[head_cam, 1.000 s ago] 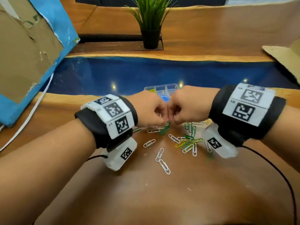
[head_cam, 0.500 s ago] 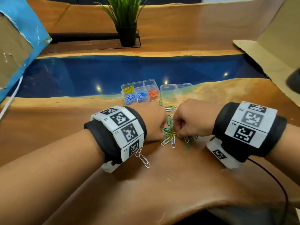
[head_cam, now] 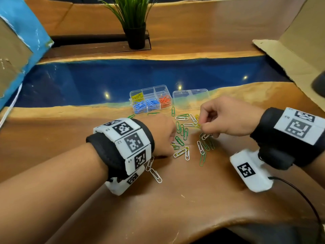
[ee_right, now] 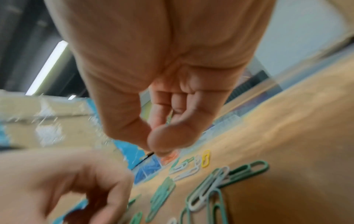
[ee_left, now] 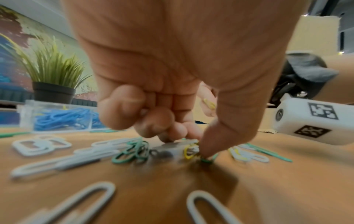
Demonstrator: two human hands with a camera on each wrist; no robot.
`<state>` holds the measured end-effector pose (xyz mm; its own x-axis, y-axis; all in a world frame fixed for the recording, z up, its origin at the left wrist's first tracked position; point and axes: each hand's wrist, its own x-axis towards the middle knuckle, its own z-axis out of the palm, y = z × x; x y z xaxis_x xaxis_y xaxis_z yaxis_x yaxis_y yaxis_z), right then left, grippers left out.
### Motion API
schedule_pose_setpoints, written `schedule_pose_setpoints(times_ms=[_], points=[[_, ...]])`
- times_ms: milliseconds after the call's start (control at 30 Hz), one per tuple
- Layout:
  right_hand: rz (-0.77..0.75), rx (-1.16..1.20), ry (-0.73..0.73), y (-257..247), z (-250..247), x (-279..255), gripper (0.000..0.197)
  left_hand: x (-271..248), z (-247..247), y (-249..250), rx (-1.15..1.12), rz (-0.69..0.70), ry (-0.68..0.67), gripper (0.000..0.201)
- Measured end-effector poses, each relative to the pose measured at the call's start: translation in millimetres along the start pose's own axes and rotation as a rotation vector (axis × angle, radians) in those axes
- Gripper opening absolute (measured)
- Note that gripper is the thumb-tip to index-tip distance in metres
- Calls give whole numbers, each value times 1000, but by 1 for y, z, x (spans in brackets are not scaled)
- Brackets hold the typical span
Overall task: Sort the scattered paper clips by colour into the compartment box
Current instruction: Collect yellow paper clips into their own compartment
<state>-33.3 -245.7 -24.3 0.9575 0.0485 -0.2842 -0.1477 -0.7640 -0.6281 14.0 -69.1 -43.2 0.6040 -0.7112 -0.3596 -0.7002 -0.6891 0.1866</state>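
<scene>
A clear compartment box [head_cam: 133,95] stands at the far side of the pile and holds yellow, blue and red clips in separate cells. Green, white and yellow paper clips [head_cam: 183,133] lie scattered on the wood in front of it. My left hand [head_cam: 164,135] is down on the pile, where its thumb and curled fingers [ee_left: 172,133] pinch a small yellow and white tangle of clips [ee_left: 188,151] on the table. My right hand [head_cam: 202,123] hovers just above the right of the pile. It pinches a yellow clip [ee_left: 208,103] between thumb and fingers.
The box's clear lid [head_cam: 190,98] lies open to its right. A potted plant [head_cam: 134,35] stands at the back, with cardboard sheets at far left [head_cam: 12,50] and far right [head_cam: 299,41]. Two white clips [head_cam: 154,173] lie beside my left wrist, and a black cable [head_cam: 302,198] runs from my right wrist.
The hands, fist to fist above the pile a second ago, have parted. The left hand has dropped onto the clips and the right has lifted off them with a clip.
</scene>
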Motion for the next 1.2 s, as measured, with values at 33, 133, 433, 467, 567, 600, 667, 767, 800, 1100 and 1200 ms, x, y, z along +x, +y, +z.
schedule_pose_setpoints(times_ms=[33, 133, 433, 467, 567, 600, 667, 767, 800, 1100, 1200], points=[[11, 107, 9, 3, -3, 0, 20, 0, -1, 0, -9, 4, -4, 14], [70, 438, 24, 11, -13, 1, 30, -1, -4, -1, -82, 24, 44, 22], [283, 920, -26, 20, -11, 8, 14, 2, -7, -6, -694, 28, 52, 25], [283, 881, -15, 19, -9, 11, 15, 2, -7, -6, -744, 23, 49, 25], [200, 247, 105, 18, -4, 19, 13, 3, -6, -4, -664, -16, 23, 22], [149, -41, 132, 17, -3, 22, 6, 3, -6, -3, -605, -35, 11, 23], [128, -373, 121, 13, -1, 27, 7, 2, -9, 1, -500, -67, 17, 26], [154, -429, 102, 6, 2, 32, 13, 1, -12, 7, -362, -74, 37, 20], [160, -437, 103, 4, 2, 33, 13, 1, -11, 9, -315, -68, 39, 16], [221, -518, 36, -2, 4, 33, 26, -1, -7, 15, -12, -18, 4, 5], [248, -522, 1, 0, 5, 32, 30, -3, -6, 12, -37, -21, -9, 6]])
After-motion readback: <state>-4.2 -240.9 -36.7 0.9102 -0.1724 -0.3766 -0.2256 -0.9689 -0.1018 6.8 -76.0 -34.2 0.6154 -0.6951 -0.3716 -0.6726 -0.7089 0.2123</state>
